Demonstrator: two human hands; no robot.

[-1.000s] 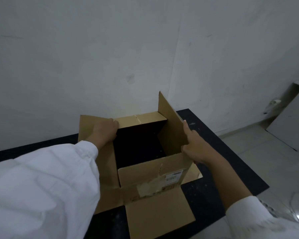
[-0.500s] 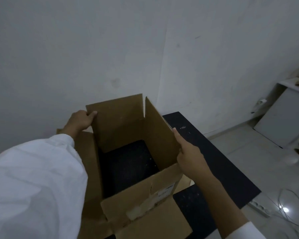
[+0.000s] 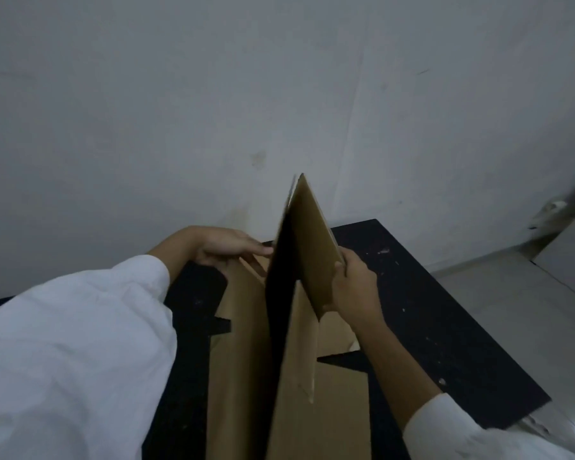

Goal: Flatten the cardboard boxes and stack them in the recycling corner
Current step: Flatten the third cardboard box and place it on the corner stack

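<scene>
The cardboard box [image 3: 299, 327] is nearly collapsed, gripped by the right hand [image 3: 352, 287] at 3 o'clock. The left hand [image 3: 226, 249] is pressed open-fingered against it at 10 o'clock. Final flattening and stacking remain undone.

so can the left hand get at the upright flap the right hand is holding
Probably yes: the left hand rests on the cardboard box beside the upright flap, nothing between them. The right hand grips its other side.

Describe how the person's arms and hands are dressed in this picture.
Both arms wear loose white long sleeves: the left sleeve reaches the wrist, the right sleeve is pushed up the forearm. The left hand and right hand are bare, with no gloves, rings or watch visible.
</scene>
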